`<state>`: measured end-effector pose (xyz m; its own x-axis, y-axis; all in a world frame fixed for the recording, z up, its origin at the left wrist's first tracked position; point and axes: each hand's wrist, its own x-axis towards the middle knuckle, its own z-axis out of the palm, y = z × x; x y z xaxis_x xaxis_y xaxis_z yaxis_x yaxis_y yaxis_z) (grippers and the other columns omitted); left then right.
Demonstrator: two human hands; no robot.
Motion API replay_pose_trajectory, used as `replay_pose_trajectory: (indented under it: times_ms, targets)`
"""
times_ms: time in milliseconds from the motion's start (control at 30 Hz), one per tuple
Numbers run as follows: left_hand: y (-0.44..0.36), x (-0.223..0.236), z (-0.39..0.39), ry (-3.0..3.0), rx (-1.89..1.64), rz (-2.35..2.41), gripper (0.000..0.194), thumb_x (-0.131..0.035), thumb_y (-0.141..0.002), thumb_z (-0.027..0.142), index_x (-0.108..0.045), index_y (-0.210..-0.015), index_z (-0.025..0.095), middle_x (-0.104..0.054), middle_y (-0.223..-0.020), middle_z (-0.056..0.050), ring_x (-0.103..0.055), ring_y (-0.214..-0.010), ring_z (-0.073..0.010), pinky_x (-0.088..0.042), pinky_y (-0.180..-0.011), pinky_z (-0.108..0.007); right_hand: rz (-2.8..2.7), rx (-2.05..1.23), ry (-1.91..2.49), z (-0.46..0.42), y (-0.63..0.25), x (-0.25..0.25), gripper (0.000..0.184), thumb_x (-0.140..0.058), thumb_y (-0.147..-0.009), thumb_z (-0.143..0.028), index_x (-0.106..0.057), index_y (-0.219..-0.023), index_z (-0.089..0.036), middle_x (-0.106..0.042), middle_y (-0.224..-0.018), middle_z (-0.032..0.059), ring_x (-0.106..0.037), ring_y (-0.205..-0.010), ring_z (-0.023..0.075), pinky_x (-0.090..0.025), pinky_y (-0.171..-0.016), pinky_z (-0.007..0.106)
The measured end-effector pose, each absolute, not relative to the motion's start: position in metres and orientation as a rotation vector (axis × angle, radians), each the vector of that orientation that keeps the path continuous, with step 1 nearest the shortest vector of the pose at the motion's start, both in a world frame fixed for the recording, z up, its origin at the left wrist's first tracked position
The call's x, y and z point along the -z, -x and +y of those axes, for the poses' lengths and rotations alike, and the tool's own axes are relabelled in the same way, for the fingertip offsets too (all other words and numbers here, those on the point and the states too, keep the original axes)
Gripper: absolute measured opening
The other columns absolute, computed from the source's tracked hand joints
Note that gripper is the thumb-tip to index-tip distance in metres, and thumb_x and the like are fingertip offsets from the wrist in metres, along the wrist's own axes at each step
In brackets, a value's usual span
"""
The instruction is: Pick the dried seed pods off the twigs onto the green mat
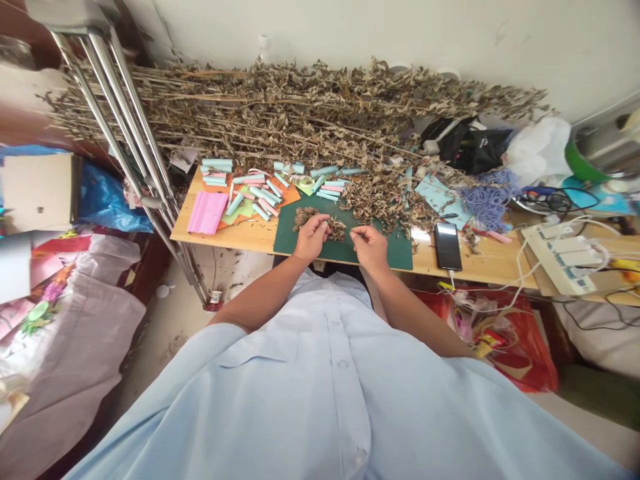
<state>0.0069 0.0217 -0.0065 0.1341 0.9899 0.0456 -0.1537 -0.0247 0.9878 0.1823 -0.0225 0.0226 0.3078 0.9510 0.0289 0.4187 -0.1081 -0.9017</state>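
Over a green cutting mat (345, 252) both of my hands are at work, a short gap between them. My left hand (311, 239) is closed, thumb against fingers, on a dried leafy sprig (338, 229) that sticks out to its right. Behind that hand lies a small clump of crumbled dried leaves (304, 216). My right hand (371, 247) is closed in a pinch just right of the sprig; what its fingertips hold, if anything, is too small to make out. A loose heap of dried leaves (373, 200) covers the mat's far right part.
Long dried plant stalks (300, 110) fill the table's back. Rolled paper tubes (263, 197) and pink paper (207, 212) lie left. Rightward are a charging phone (448, 245), purple yarn (491, 199) and a power strip (560, 257). Metal crutches (117, 110) lean at the table's left end.
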Motion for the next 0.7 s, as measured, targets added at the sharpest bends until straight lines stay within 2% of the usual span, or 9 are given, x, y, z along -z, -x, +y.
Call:
replay_pose_trajectory:
  times_ms: [167, 267, 433, 700]
  targets:
    - [-0.006, -0.003, 0.022, -1.054, -1.207, 0.969, 0.047, -0.055, -0.091, 0.063, -0.064, -0.108, 0.02, -0.06, -0.074, -0.001, -0.048, -0.052, -0.0084, -0.037, -0.048, -0.024, -1.322, -0.784, 1.649, -0.047, -0.176, -0.015, 0.026, -0.062, -0.084, -0.043, -0.073, -0.094, -0.021, -0.07, -0.074, 0.0032, -0.061, -0.066, 0.0191, -0.051, -0.064, 0.032]
    - [-0.006, -0.014, 0.024, -0.931, -1.175, 0.979, 0.06, -0.041, -0.093, 0.072, -0.063, -0.109, 0.019, -0.062, -0.074, -0.003, -0.048, -0.049, -0.0094, -0.032, -0.044, -0.026, -1.371, -0.794, 1.635, -0.057, -0.173, -0.012, 0.025, -0.062, -0.085, -0.041, -0.073, -0.095, -0.021, -0.071, -0.08, 0.0039, -0.061, -0.067, 0.0186, -0.051, -0.067, 0.032]
    - [-0.001, -0.036, 0.028, -0.849, -1.125, 0.865, 0.077, -0.023, -0.093, 0.079, -0.064, -0.116, 0.017, -0.066, -0.082, -0.01, -0.059, -0.061, -0.015, -0.04, -0.048, -0.03, -1.384, -0.789, 1.598, -0.061, -0.168, -0.014, 0.024, -0.062, -0.085, -0.041, -0.073, -0.094, -0.021, -0.071, -0.081, 0.0034, -0.056, -0.062, 0.0168, -0.048, -0.063, 0.031]
    - [-0.002, -0.043, 0.036, -0.859, -1.201, 0.848, 0.077, -0.02, -0.097, 0.072, -0.065, -0.117, 0.013, -0.069, -0.092, -0.014, -0.066, -0.08, -0.019, -0.052, -0.067, -0.034, -1.431, -0.768, 1.553, -0.057, -0.162, -0.028, 0.023, -0.062, -0.086, -0.04, -0.073, -0.095, -0.022, -0.073, -0.085, 0.0047, -0.06, -0.066, 0.0182, -0.051, -0.069, 0.033]
